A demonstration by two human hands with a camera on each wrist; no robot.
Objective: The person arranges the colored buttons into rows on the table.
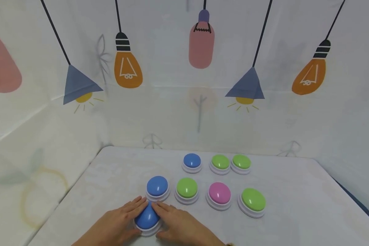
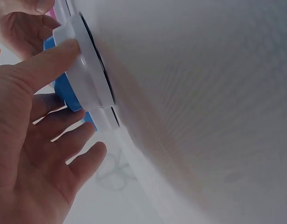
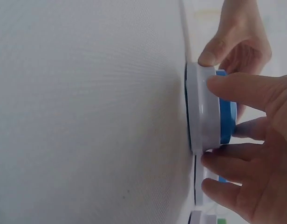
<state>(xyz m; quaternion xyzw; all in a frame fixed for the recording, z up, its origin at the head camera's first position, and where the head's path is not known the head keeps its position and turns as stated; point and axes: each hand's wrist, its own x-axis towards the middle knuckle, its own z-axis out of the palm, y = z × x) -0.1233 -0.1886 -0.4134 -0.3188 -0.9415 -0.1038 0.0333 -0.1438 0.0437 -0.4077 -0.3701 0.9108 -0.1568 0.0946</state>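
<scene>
Counter (image 1: 295, 198) lies beneath it all. The left hand (image 1: 118, 222) and right hand (image 1: 181, 223) grip the near blue button (image 1: 147, 216) from either side, thumbs on its white base; it sits left of the pink button (image 1: 219, 193) and nearer the person. With both hands on it, work there looks unfinished. Not held are the second blue button (image 1: 157, 187) and middle green button (image 1: 187, 188) left of the pink button, and the right green button (image 1: 253, 200) right of it; whether they are done, I cannot tell. The gripped dome faces up, base flat; being round, it shows no long axis.
</scene>
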